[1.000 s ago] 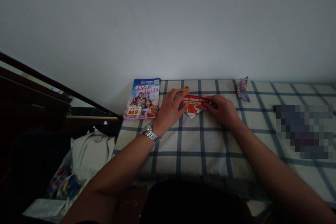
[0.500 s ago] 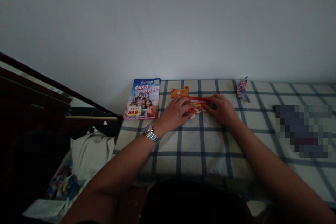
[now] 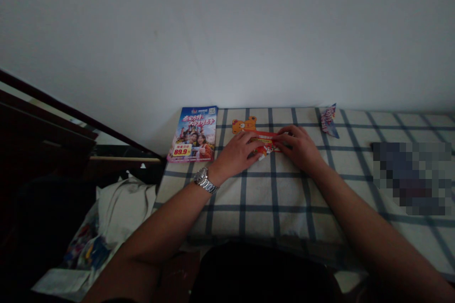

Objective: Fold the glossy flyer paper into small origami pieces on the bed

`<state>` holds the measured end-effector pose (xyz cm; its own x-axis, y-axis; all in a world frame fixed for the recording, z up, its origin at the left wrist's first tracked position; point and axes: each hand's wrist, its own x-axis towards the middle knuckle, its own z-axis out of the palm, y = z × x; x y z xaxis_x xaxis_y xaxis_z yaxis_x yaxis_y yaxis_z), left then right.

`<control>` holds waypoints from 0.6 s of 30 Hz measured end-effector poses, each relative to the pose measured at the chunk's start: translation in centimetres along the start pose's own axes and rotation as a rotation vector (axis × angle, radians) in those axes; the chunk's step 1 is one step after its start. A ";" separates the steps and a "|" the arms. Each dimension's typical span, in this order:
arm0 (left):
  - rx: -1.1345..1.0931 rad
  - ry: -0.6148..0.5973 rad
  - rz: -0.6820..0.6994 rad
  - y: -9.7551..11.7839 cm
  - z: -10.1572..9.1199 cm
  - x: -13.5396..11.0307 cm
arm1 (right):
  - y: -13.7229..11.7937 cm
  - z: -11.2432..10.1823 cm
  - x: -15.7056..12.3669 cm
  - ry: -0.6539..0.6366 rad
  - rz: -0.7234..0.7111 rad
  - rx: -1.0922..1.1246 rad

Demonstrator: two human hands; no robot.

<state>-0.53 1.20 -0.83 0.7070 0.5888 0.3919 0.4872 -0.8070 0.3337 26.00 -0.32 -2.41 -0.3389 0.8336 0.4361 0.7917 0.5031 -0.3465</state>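
Between my hands lies a red printed paper [image 3: 263,136] with white lettering and small cartoon figures, on the checked cloth. My left hand [image 3: 239,152], with a metal watch [image 3: 205,180] on its wrist, holds the paper's left part, thumb below and fingers over the top. With fingers and thumb together, my right hand [image 3: 299,147] pinches the right end, hiding that corner. Just behind the left hand shows an orange cartoon bear cutout [image 3: 244,125]; whether it is joined to the red paper I cannot tell.
A blue and pink leaflet [image 3: 194,133] lies left of my hands. At the back right a folded colourful paper [image 3: 329,120] stands against the wall [image 3: 270,33]. A pixelated dark object is at the far right. White bags [image 3: 124,208] sit low at the left, beside dark wooden rails.
My right hand has shifted slightly left along the red paper and covers more of its right end. The left hand stays nearly in place.
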 end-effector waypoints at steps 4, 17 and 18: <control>0.003 -0.025 0.030 0.3 -0.2 0.1 | 0.0 0.1 0.0 0.008 0.007 0.007; -0.001 -0.023 0.028 0.1 -0.1 0.0 | -0.3 -0.3 -0.1 -0.015 -0.051 -0.013; -0.001 -0.020 0.025 0.0 -0.1 0.0 | -0.3 -0.4 -0.1 -0.013 -0.058 -0.015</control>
<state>-0.58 1.19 -0.76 0.7290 0.5671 0.3833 0.4684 -0.8216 0.3249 25.95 -0.63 -2.04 -0.3912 0.8061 0.4441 0.7780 0.5474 -0.3083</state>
